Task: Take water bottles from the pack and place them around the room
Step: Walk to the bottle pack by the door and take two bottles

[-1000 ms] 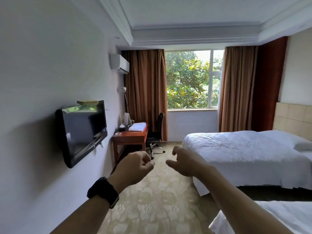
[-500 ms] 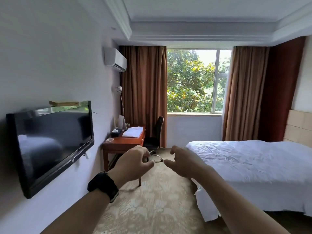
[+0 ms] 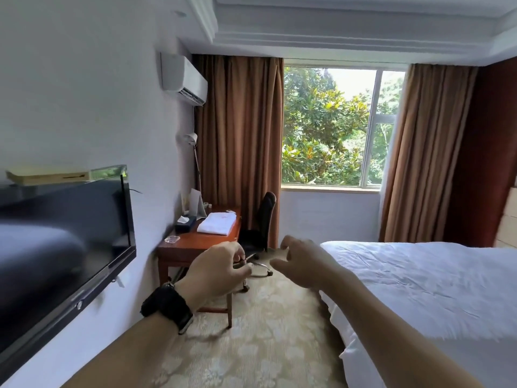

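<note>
Change: the black wall-mounted television (image 3: 64,247) and red-brown wooden desk (image 3: 200,242) loom nearer than before.
Left hand (image 3: 216,271): loosely curled, holding nothing.
Right hand (image 3: 303,261): fingers relaxed, holding nothing.
Water bottles: cannot tell where; none shows.
White-sheeted bed (image 3: 425,292): right.

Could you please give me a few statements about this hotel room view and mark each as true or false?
1. Both hands hold water bottles. False: the left hand and right hand hold nothing.
2. Folded white towels lie on the wooden desk. True.
3. The curtains cover the window. False: they are drawn aside.
4. A black chair stands by the desk. True.
5. A wristwatch is on the right wrist. False: the left.
</note>
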### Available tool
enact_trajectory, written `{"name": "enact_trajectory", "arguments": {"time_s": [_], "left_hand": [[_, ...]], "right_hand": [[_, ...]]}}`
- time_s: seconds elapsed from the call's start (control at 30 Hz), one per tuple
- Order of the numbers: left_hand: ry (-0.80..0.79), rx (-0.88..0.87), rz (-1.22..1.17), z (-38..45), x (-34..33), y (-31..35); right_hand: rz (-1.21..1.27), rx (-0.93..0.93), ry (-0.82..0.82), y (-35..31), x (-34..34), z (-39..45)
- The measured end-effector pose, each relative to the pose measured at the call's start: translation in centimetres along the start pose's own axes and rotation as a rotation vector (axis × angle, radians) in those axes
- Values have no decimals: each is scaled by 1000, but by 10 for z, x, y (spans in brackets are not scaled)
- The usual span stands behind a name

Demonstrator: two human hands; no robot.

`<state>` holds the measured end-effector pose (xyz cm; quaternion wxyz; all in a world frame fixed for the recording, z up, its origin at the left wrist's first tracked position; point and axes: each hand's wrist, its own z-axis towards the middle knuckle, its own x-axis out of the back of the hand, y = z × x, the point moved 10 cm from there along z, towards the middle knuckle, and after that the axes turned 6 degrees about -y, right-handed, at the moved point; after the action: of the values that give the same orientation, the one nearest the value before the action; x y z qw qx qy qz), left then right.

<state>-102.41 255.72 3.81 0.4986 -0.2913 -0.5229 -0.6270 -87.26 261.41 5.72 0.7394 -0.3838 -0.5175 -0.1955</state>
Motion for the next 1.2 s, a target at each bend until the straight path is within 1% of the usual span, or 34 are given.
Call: {"name": "enact_trajectory", "arguments": {"time_s": [0.13, 0.23, 0.33, 0.4, 0.47, 0.57, 0.63, 0.7, 0.77, 0.87, 0.93, 1.0, 1.1, 1.2], "left_hand": [[33, 81, 26, 26, 7, -56], [79, 188, 57, 34, 17, -110], [67, 301, 187, 37, 24, -164], [70, 392, 226, 36, 33, -199], [114, 483, 240, 29, 48, -229], [212, 638, 264, 1, 78, -269], [262, 744, 354, -33, 102, -289], [304, 861, 443, -83, 126, -300], [348, 1016, 512, -148, 148, -303], [449, 1289, 581, -262, 174, -277], [522, 1482, 621, -339, 182, -237], [606, 1659, 665, -409, 180, -182], [671, 1933, 748, -491, 161, -80], [744, 2174, 800, -543, 132, 31]], "right_hand": [[16, 72, -53, -24, -33, 71], [-25, 159, -85, -53, -64, 125], [-42, 286, -129, -93, -97, 170], [-38, 382, -185, -121, -122, 198], [-33, 480, -220, -151, -143, 224], [-23, 659, -262, -213, -173, 254], [-3, 804, -275, -267, -188, 257], [21, 985, -274, -326, -198, 240], [51, 1186, -281, -384, -206, 202], [113, 1457, -348, -459, -222, 120], [174, 1622, -408, -500, -226, 51], [243, 1775, -504, -529, -226, -26], [355, 2015, -640, -540, -211, -154], [432, 2240, -783, -514, -182, -278]]}}
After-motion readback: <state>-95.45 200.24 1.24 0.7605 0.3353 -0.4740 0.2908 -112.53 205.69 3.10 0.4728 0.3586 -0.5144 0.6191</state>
